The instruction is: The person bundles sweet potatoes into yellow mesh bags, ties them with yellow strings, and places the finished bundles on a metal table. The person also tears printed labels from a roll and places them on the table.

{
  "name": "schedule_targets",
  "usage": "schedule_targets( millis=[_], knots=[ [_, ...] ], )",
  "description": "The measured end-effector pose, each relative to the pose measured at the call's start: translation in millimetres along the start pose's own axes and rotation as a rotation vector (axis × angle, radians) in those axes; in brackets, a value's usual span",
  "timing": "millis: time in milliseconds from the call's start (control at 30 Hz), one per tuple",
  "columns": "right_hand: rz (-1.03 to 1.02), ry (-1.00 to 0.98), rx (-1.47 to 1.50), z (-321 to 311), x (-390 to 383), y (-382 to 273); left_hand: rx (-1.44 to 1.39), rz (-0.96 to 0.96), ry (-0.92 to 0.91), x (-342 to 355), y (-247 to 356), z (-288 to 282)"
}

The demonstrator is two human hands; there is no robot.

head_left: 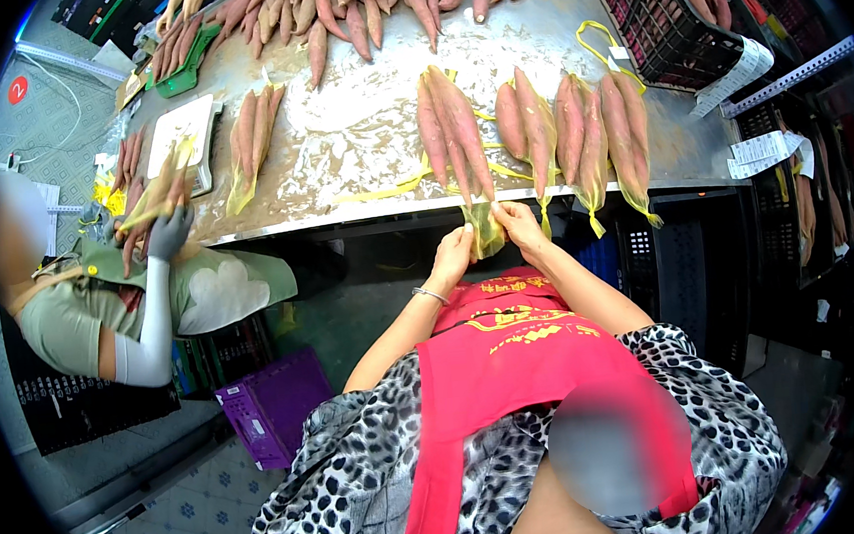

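Note:
Both of my hands pinch the loose end of a yellow mesh bag (485, 230) that hangs over the table's front edge. My left hand (454, 253) grips its left side and my right hand (520, 225) its right side, fingers closed. Long reddish sweet potatoes (452, 129) fill the rest of that bag, lying on the metal table (339, 163). To its right lie several more bagged bunches of sweet potatoes (579, 134), their gathered yellow ends pointing toward me. Another bagged bunch (255, 135) rests further left.
A large heap of loose sweet potatoes (366, 1) covers the far side. At the back right stands a black crate (664, 32). A white scale (184, 136) sits at the left, where a co-worker's gloved hand (171, 232) holds a bagged bunch. Below is a purple crate (275, 404).

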State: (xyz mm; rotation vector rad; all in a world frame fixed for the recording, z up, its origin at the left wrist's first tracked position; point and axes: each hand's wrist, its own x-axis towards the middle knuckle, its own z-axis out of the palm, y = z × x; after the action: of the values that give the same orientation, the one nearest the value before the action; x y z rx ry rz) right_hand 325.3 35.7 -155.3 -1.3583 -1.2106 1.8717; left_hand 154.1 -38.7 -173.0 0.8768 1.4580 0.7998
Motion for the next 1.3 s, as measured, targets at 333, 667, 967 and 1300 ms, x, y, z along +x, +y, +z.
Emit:
schedule_targets(
  millis=[333,667,967,1300],
  knots=[
    [-0.16,0.209,-0.587,7,24,-7,-0.42,-0.256,-0.102,10,48,-4],
    [-0.759,-0.088,-1.152,-2,11,-59,-0.644,-0.274,-0.051,17,37,-9],
    [-0.444,-0.244,-1.116,-15,12,-64,-0.334,-0.182,0.081,43,22,-7],
    [-0.707,-0.198,-1.143,-24,19,-59,0.87,0.698,-0.066,41,71,-46]
  ],
)
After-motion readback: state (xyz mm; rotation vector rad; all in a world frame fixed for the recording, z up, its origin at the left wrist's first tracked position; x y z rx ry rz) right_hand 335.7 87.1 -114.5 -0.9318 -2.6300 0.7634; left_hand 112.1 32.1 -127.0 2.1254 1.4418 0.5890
